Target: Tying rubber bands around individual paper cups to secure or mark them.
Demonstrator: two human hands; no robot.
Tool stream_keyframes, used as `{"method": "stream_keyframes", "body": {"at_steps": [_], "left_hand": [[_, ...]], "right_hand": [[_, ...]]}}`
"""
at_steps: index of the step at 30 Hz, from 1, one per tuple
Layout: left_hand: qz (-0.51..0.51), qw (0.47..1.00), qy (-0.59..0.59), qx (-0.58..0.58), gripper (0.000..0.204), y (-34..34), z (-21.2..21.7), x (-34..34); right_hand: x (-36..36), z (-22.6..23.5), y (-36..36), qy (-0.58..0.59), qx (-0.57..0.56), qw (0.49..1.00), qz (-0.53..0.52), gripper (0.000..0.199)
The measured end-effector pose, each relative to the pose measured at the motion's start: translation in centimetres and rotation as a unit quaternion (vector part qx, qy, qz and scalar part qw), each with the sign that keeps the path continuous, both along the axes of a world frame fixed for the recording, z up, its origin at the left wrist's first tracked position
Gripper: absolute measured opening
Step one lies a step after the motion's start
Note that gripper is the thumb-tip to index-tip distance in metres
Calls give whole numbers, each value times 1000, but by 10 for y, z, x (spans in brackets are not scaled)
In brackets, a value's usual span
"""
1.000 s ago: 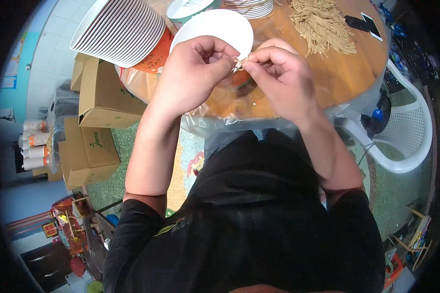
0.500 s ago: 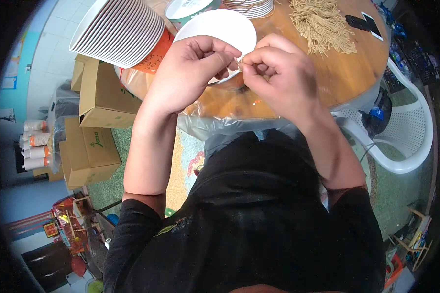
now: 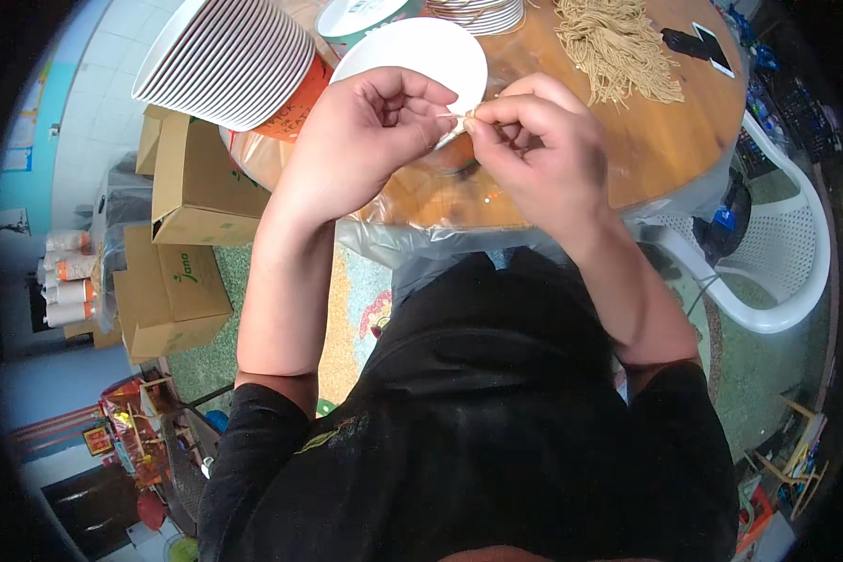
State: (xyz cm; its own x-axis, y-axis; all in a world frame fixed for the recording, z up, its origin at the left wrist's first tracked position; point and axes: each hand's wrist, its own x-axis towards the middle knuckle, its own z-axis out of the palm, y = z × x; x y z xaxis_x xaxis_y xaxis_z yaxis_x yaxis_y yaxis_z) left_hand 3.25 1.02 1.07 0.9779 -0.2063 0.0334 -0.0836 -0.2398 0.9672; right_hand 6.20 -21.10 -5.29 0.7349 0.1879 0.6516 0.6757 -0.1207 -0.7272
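Over the near part of the round wooden table, my left hand and my right hand meet fingertip to fingertip. Both are closed in a pinch on a thin tan string; the fingers cover most of it. Just behind them is a white round container with a smooth face; my left fingers overlap its lower edge, and its underside is hidden. A loose bundle of tan strings lies on the table beyond my right hand.
At the left leans a tall stack of nested paper buckets. A teal-sided tub and stacked white rims stand at the back. Phones lie far right. Cardboard boxes flank the table's left; a white plastic chair, its right.
My right fingertips have shifted slightly and now press right against the left ones. My left fingers have moved a little, and the white container has shifted slightly left.
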Motion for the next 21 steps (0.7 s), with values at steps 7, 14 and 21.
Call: {"method": "stream_keyframes", "body": {"at_steps": [7, 14, 21], "left_hand": [[47, 999, 0, 21, 19, -5, 1, 4], [75, 996, -40, 9, 14, -17, -2, 1], [80, 996, -36, 3, 14, -14, 0, 3]], "right_hand": [[10, -9, -1, -30, 55, 995, 80, 10], [7, 5, -3, -93, -69, 993, 3, 7], [8, 6, -1, -79, -78, 993, -32, 6]]}}
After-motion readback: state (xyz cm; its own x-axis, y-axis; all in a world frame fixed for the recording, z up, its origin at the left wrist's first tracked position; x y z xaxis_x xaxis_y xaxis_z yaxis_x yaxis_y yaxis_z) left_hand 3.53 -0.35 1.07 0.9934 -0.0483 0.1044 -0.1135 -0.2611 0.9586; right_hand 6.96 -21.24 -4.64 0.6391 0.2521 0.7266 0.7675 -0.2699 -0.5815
